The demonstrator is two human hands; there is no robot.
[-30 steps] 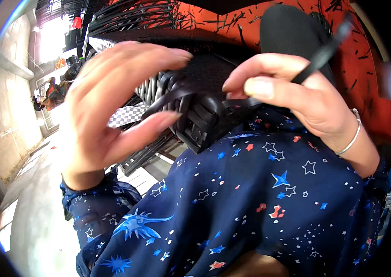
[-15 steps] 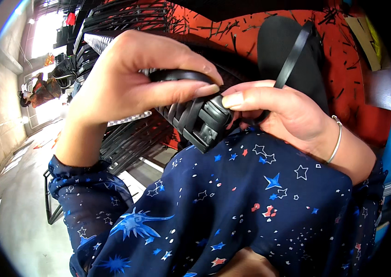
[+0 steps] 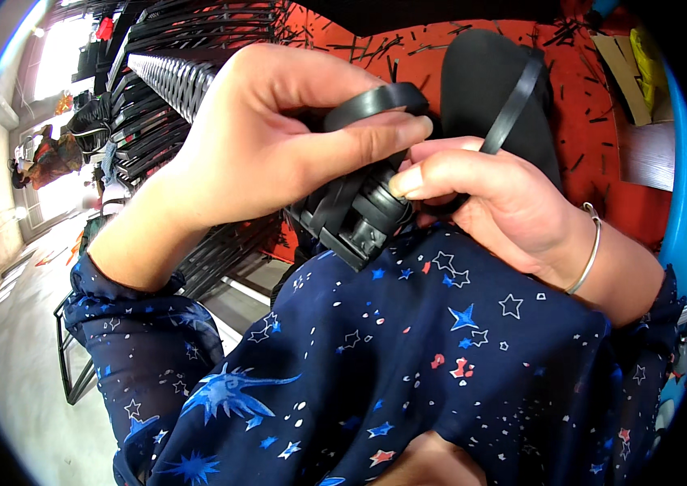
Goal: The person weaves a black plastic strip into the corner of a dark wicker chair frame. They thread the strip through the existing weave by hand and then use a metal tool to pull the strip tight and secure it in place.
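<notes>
A black frame piece wrapped in flat plastic strips [image 3: 356, 223] sits close against my front, its square end toward me. My left hand [image 3: 266, 154] arches over it, with thumb and fingers closed on a curved loop of black plastic strip [image 3: 380, 99]. At the wrapped end, my right hand [image 3: 505, 198] presses its thumb against the coiled strips; its other fingers are curled underneath and partly hidden. A long strip length [image 3: 515, 105] rises from behind the right hand toward the upper right. The left hand covers much of the frame piece.
Black strip scraps litter the red floor covering [image 3: 586, 154]. A woven black panel [image 3: 177, 81] and stacked black metal frames [image 3: 157, 134] stand at the left. Cardboard [image 3: 623, 77] and a blue curved edge [image 3: 684, 186] lie to the right.
My left hand has shifted right and slightly away from the frame piece, lifting the strip loop higher. My right hand stays at the wrapped end.
</notes>
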